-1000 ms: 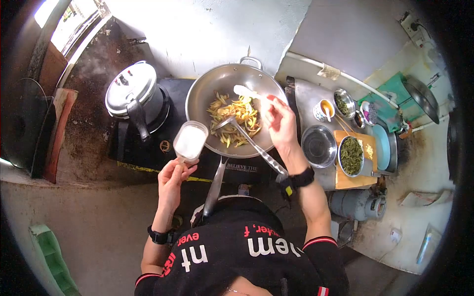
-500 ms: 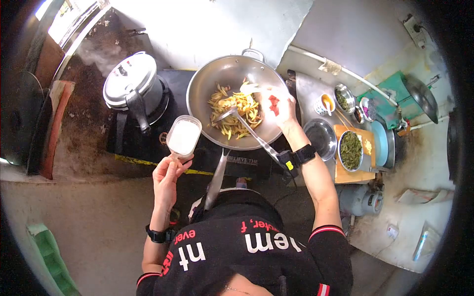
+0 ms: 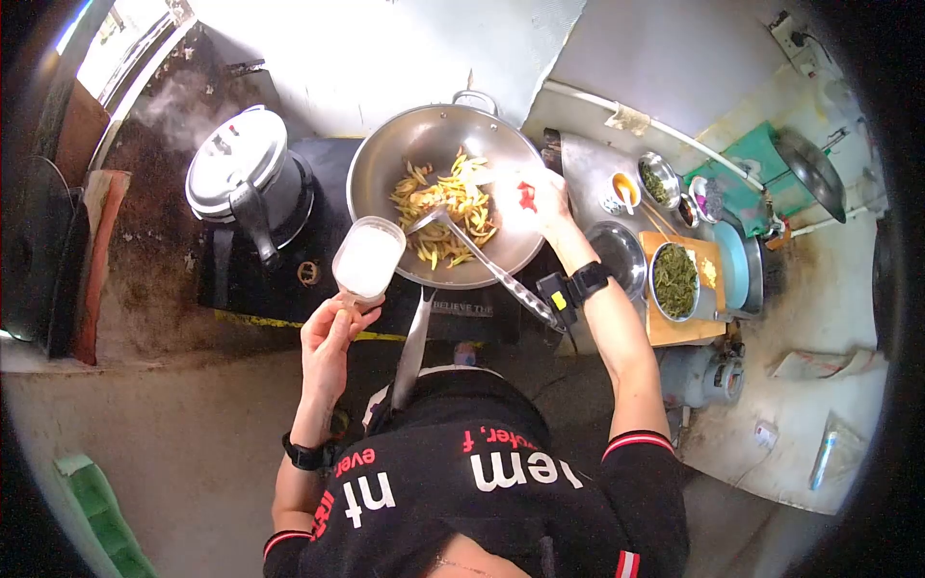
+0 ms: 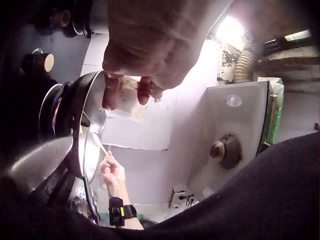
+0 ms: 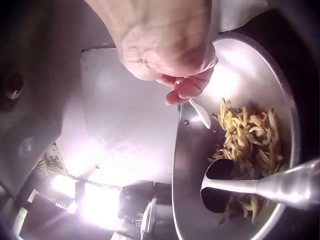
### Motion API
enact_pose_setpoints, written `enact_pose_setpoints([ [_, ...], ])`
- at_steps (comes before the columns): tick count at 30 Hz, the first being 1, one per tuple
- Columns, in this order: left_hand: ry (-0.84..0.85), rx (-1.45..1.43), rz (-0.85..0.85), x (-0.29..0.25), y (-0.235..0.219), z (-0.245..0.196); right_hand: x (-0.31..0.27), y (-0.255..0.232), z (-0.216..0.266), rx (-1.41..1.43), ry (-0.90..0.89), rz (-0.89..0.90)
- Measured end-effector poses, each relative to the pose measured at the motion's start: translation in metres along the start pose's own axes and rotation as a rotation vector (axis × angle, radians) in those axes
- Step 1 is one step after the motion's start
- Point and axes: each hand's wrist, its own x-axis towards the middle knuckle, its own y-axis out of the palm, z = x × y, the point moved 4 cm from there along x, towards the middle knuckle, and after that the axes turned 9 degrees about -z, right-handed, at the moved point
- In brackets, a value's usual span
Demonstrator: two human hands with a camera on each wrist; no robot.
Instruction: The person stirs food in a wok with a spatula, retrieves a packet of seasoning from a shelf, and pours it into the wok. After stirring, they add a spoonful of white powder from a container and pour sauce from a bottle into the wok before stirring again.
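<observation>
My left hand (image 3: 330,332) grips a small clear container (image 3: 369,258) of white powder at the wok's left front edge. My right hand (image 3: 541,204) is over the right side of the wok (image 3: 371,173); in the right wrist view its curled fingers pinch a white spoon (image 5: 201,114) whose bowl tilts down above the wok. Yellow-green sliced food (image 3: 448,202) lies in the wok. A metal ladle (image 3: 482,258) rests in it, its handle over the front right rim under my right wrist.
A steaming pressure cooker (image 3: 241,173) stands left of the wok. On the right are an empty metal bowl (image 3: 617,255), a bowl of green vegetables (image 3: 675,281) on a cutting board (image 3: 674,332), a cup with orange contents (image 3: 624,191) and a blue basin (image 3: 732,265). The wok's long handle (image 3: 412,352) points toward my body.
My right hand has moved from the wok's middle right toward its right rim, and the spoon is now washed out by glare in the head view. My left hand still holds the container.
</observation>
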Motion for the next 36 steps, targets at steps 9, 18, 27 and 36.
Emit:
enact_pose_setpoints([
  [9,-0.014,0.015,0.021,-0.004,0.01,0.002,0.012,0.012,-0.001,-0.417,-0.201,0.151],
  [18,-0.002,0.008,0.053,0.0,0.011,0.007,-0.004,0.029,-0.006,-0.491,-0.419,0.199],
  [27,-0.029,-0.01,0.024,-0.005,0.016,0.012,-0.099,0.046,0.088,0.076,-0.17,0.286],
  [36,-0.009,-0.006,0.138,-0.01,0.019,0.011,-0.163,0.069,0.067,-0.111,-0.049,0.544],
])
